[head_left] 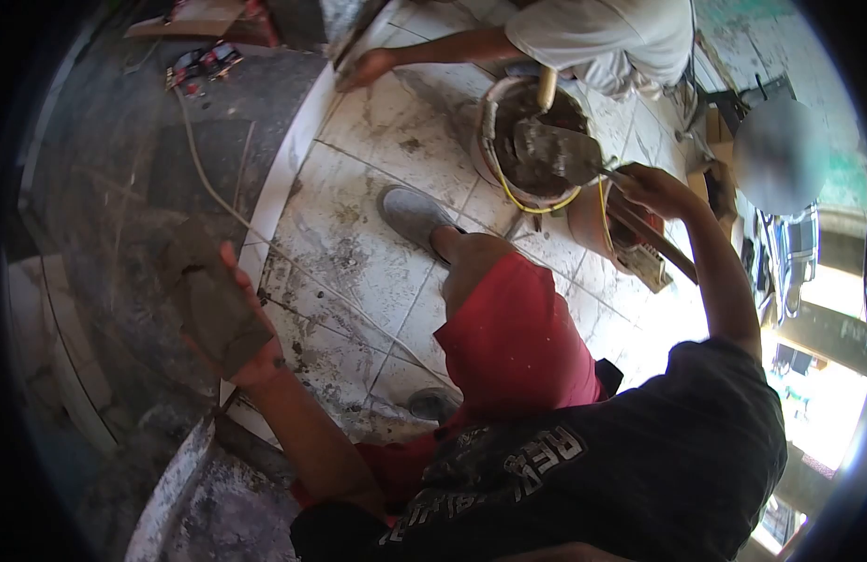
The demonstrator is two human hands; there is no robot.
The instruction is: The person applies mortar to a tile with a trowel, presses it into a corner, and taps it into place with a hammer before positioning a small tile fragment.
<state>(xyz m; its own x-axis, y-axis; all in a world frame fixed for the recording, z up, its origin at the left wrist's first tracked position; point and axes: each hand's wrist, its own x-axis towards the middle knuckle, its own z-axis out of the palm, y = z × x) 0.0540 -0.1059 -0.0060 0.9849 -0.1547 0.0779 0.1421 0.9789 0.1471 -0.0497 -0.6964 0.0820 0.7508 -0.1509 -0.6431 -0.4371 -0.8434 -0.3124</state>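
On the left, my left hand (255,361) is wrapped round a grey slab (213,309), longish and coated with what looks like wet mortar. Its fingers show along the slab's edge, and the palm is underneath, hidden. At the upper right, my right hand (656,191) is closed on the handle of a trowel (574,155). The trowel's mortar-smeared blade is over the mouth of a bucket (488,155) with a yellow handle. Grey mortar (532,173) lies inside this bucket, and a second tool's pale wooden handle (548,89) sticks up there.
Another person (607,42) crouches beyond the bucket, one hand (366,70) at a white ledge (297,140). An orange bucket (591,225) holding tools stands near my right hand. A cable (330,304) crosses the dirty tiled floor (335,206). Red-and-black items (204,64) lie upper left.
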